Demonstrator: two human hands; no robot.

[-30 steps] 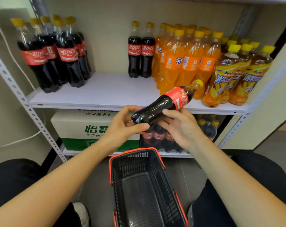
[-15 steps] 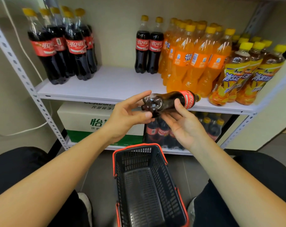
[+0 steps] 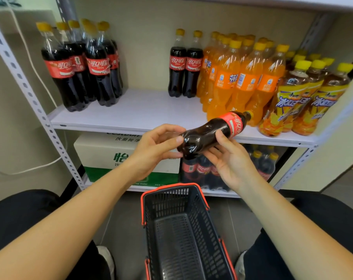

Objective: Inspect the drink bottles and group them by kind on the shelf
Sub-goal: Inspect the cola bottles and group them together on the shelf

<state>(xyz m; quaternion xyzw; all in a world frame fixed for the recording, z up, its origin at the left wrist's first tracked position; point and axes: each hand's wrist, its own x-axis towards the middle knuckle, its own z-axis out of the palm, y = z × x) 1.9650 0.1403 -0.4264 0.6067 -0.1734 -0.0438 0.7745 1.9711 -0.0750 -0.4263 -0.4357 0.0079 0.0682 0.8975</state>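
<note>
A cola bottle (image 3: 210, 132) with a red label lies almost level in front of the shelf edge, base toward me and cap pointing right. My left hand (image 3: 157, 146) pinches its base between thumb and fingers. My right hand (image 3: 230, 160) cradles its middle from below with curled fingers. On the white shelf (image 3: 143, 112) stand several cola bottles (image 3: 80, 65) at the left, two more cola bottles (image 3: 184, 65) at the middle, several orange soda bottles (image 3: 238, 77) beside them, and iced tea bottles (image 3: 305, 93) at the right.
A dark basket with red trim (image 3: 183, 229) sits on the floor between my knees. The lower shelf holds a water carton (image 3: 110, 156) and a pack of cola (image 3: 206, 170). Grey perforated posts (image 3: 25, 85) frame the rack; a white cable hangs at the left.
The bottle has tipped from slanted with its cap raised to nearly level, base turned toward me. Both hands rose slightly with it; the view shifted a little.
</note>
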